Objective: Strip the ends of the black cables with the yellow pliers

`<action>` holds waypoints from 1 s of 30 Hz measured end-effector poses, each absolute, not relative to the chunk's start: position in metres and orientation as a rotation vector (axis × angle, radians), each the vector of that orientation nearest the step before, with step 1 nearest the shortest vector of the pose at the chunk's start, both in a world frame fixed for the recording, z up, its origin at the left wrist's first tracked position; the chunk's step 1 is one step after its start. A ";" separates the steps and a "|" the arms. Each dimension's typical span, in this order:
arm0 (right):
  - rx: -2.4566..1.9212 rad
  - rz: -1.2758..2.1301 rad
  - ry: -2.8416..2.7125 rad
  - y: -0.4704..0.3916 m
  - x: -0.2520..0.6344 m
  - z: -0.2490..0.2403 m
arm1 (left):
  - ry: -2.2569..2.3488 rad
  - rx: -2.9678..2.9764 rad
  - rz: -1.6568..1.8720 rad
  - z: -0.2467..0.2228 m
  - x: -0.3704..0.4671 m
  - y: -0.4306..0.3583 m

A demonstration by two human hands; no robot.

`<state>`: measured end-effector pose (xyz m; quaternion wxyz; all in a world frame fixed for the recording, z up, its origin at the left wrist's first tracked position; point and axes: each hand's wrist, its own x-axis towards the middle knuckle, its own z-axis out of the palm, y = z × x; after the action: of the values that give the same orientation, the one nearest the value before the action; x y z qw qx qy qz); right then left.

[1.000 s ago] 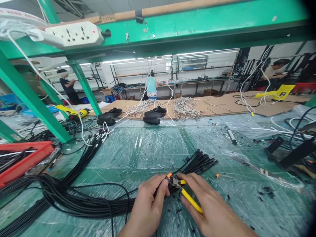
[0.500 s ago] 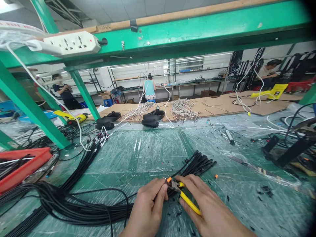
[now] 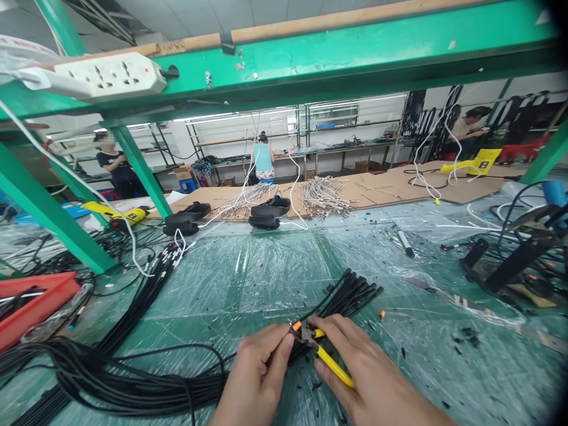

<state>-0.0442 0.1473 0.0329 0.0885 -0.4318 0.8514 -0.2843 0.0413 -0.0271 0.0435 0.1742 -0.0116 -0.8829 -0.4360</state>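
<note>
Fingers (image 3: 271, 340) of the left hand (image 3: 255, 373) are pinched narrow on a small dark part with an orange tip (image 3: 297, 325), low near mid-view. Right hand (image 3: 359, 358) grips steel pliers with yellow handles (image 3: 333, 366); the handles stand apart and the head meets the small part. Whether the jaws bite cannot be told. Thick bundle of black cables (image 3: 146, 397) runs from the left toward the hands; a fan of black cable ends (image 3: 350, 293) lies just beyond them. Green tabletop under clear plastic film (image 3: 275, 266) bears these items. Right of the hands: a loose orange piece (image 3: 382, 313) and scattered black scraps (image 3: 468, 338). Left edge: a red plastic bin (image 3: 53, 299).
</note>
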 end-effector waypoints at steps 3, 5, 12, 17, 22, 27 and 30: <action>-1.290 -0.844 2.544 0.147 -0.044 0.032 | -2.492 -0.039 -1.237 0.045 0.040 -0.027; -1.293 -0.835 2.533 0.147 -0.044 0.031 | -2.483 -0.024 -1.229 0.046 0.040 -0.026; -1.281 -0.836 2.503 0.148 -0.043 0.034 | -2.483 -0.051 -1.278 0.046 0.041 -0.027; -1.314 -0.867 2.494 0.148 -0.045 0.041 | -2.503 -0.037 -1.262 0.047 0.042 -0.027; -1.289 -0.872 2.581 0.146 -0.046 0.043 | -2.491 -0.011 -1.235 0.042 0.042 -0.026; -1.350 -0.771 2.664 0.144 -0.041 0.043 | -2.411 0.256 -1.368 0.033 0.045 -0.036; -1.396 -0.679 2.672 0.142 -0.040 0.042 | -2.543 0.179 -1.335 0.028 0.043 -0.044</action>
<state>-0.0396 0.1424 0.0425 0.0256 -0.4516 0.8644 -0.2197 0.0429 -0.0439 0.0279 0.1313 0.0616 -0.8760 -0.4599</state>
